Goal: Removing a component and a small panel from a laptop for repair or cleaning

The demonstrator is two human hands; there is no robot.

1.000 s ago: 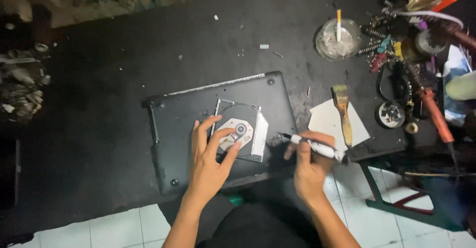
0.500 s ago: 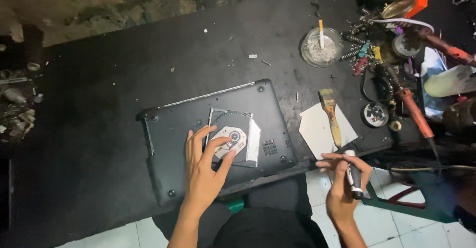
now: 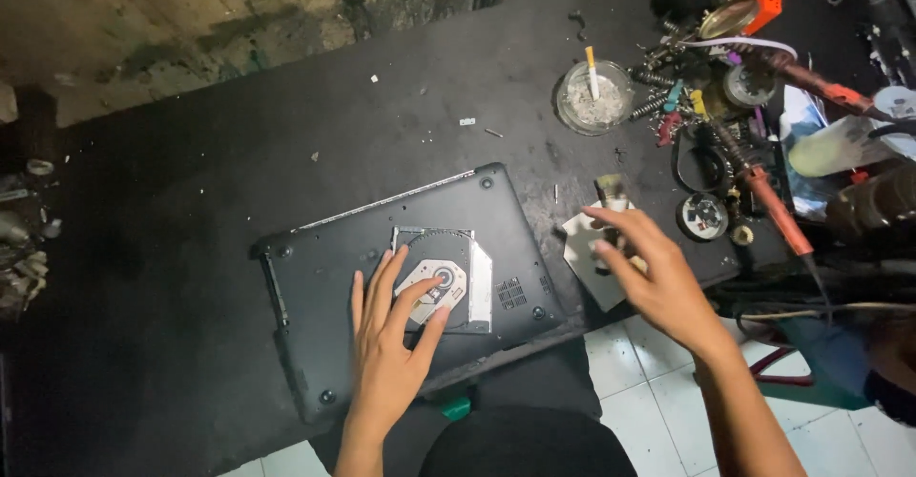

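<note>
Below, our left hand (image 3: 386, 353) lies flat, fingers spread, on the laptop (image 3: 401, 277); right hand (image 3: 649, 272) open, empty, hiding the brush (image 3: 608, 191) handle.

A dark, scuffed surface (image 3: 191, 181) is backed by a stained, mottled wall (image 3: 191, 19); pale floor tiles (image 3: 649, 372) are seen below.

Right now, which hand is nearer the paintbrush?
Right. The right hand hovers over the paintbrush on the white paper; the left hand rests on the laptop's optical drive, well away.
</note>
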